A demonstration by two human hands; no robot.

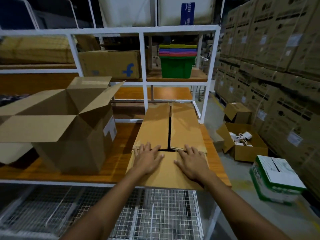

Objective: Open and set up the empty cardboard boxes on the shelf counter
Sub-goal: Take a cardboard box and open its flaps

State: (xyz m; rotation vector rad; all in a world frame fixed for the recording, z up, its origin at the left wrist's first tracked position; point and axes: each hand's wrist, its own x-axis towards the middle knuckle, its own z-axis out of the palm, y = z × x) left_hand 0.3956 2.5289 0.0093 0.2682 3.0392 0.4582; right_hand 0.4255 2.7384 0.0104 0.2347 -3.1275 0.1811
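A flattened cardboard box (155,125) lies on the right part of the wooden shelf counter (121,141), its far flaps split by a dark gap. My left hand (149,157) lies flat on its near panel, fingertips at the flap fold. My right hand (192,161) presses flat beside it on the same panel, fingers reaching the fold. To the left stands an opened cardboard box (72,132), upright, with its top flaps spread and a white label on its side.
White metal shelf frame (144,73) rises behind the counter, holding a printed carton (110,66) and stacked coloured bins (177,62). Wire mesh shelf (155,213) lies below. On the floor at right sit open cartons (242,142), a green-white box (275,179), and tall stacked cartons (277,66).
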